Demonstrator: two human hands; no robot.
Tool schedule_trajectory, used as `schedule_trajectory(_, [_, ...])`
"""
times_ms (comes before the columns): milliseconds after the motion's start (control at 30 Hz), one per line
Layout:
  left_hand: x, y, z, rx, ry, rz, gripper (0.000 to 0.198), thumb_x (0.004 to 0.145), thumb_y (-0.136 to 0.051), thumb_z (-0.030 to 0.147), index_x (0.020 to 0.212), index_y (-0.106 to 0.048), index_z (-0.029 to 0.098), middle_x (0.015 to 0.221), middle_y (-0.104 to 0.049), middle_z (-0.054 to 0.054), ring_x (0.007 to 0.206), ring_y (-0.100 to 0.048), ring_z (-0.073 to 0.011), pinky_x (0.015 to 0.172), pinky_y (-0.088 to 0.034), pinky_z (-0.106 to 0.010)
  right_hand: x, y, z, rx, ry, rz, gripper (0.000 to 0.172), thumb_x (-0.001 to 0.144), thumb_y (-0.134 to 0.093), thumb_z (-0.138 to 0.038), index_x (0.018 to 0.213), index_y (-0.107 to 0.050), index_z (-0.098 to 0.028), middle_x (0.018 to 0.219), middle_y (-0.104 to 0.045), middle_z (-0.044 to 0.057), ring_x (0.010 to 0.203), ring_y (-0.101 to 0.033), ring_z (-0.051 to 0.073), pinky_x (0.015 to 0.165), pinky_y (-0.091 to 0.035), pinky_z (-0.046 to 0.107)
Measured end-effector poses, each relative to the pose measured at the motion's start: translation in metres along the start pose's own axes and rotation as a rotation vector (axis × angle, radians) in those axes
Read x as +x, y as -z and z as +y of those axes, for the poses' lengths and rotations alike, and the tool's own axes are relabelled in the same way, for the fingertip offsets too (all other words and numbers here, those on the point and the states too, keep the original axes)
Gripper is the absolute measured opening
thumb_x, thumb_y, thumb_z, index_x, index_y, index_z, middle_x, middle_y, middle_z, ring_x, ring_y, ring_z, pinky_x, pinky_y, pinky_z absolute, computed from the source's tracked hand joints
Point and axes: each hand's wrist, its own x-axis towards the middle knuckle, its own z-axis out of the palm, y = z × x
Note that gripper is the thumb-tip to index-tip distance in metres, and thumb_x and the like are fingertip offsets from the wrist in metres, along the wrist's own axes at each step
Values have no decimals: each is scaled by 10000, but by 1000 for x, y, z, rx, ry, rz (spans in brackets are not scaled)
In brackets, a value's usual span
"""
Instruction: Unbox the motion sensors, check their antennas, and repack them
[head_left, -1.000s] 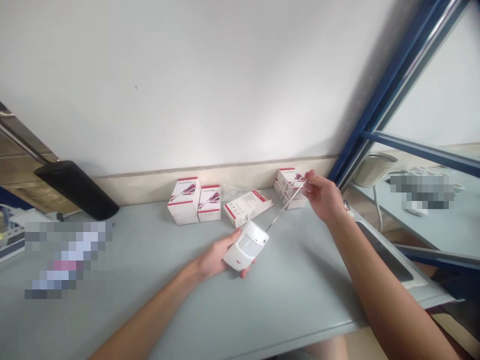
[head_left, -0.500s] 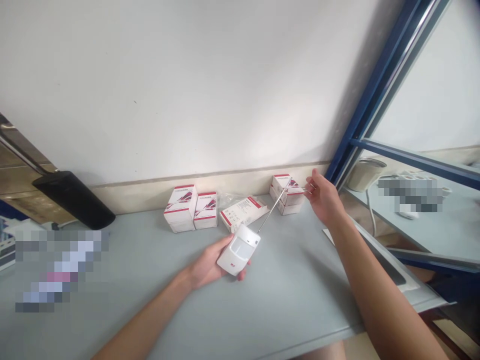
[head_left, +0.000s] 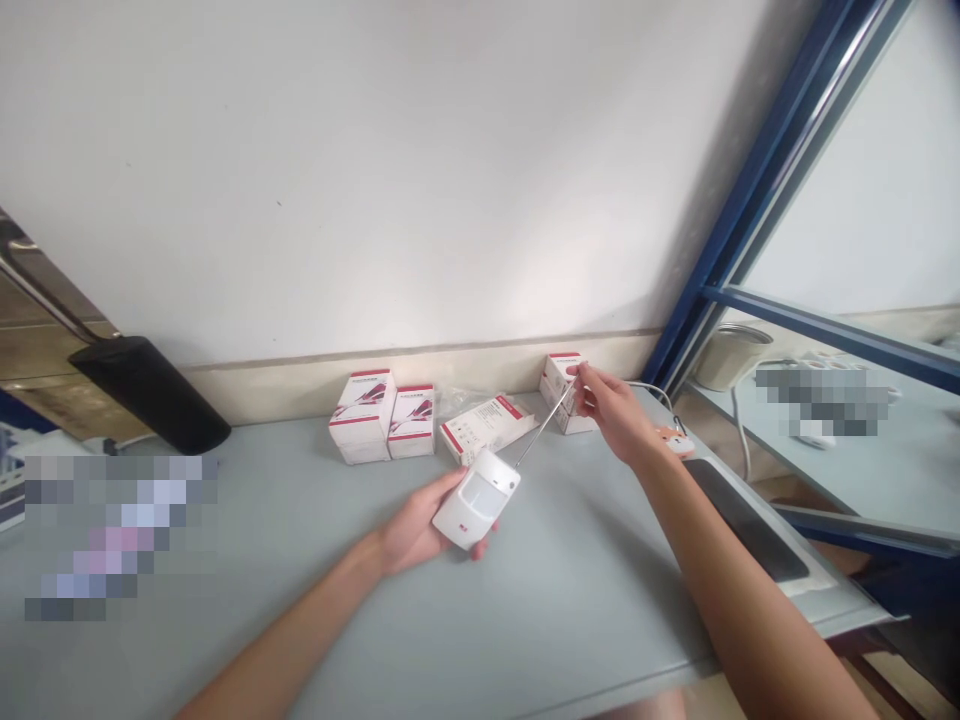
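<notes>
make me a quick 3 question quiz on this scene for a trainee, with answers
1. True or false: the left hand is empty.
2. What do the right hand's fingertips hold?
A) the black cylinder
B) the rod
C) the bucket
3. Fill in: the metal frame at the right is ____.

Key: 1. False, it holds the white device. 2. B. 3. Blue.

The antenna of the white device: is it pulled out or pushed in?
Pulled out: the metal antenna extends from the white device to the right hand.
</notes>
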Motion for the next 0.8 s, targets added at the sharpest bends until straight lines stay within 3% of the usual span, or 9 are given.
schedule_trajectory(233, [1,1,1,50,14,-38,583,1059,-392,611,1185,-677,118,960,-718,-135,704,-668,-227,774,-471,-374,8,-1,6,47,91,215,388,758,-838,-588,824,-793,-209,740,-539,-20,579,-409,88,499,-318,258])
schedule_trajectory(467, [-1,-2,0,116,34,-58,616,1050,-398,632,1137,-710,109,951,-708,-140,700,-663,-221,762,-482,-368,19,28,-2,119,196,374,385,749,-856,-531,924,-809,-192,737,-485,-50,554,-360,54,466,-285,221])
schedule_trajectory(600, [-2,-1,0,120,37,-75,612,1047,-403,635,1107,-708,108,917,-710,-139,683,-662,-220,749,-487,-362,21,32,-4,144,210,368,405,746,-869,-530,930,-810,-174,730,-482,-51,549,-366,46,450,-296,203])
schedule_trajectory(800, [-4,1,3,72,69,-64,573,1032,-444,622,1123,-694,114,903,-717,-136,658,-660,-221,725,-498,-360,21,37,-2,181,123,212,495,695,-920,-542,1016,-775,-195,776,-589,-29,569,-502,68,476,-437,196])
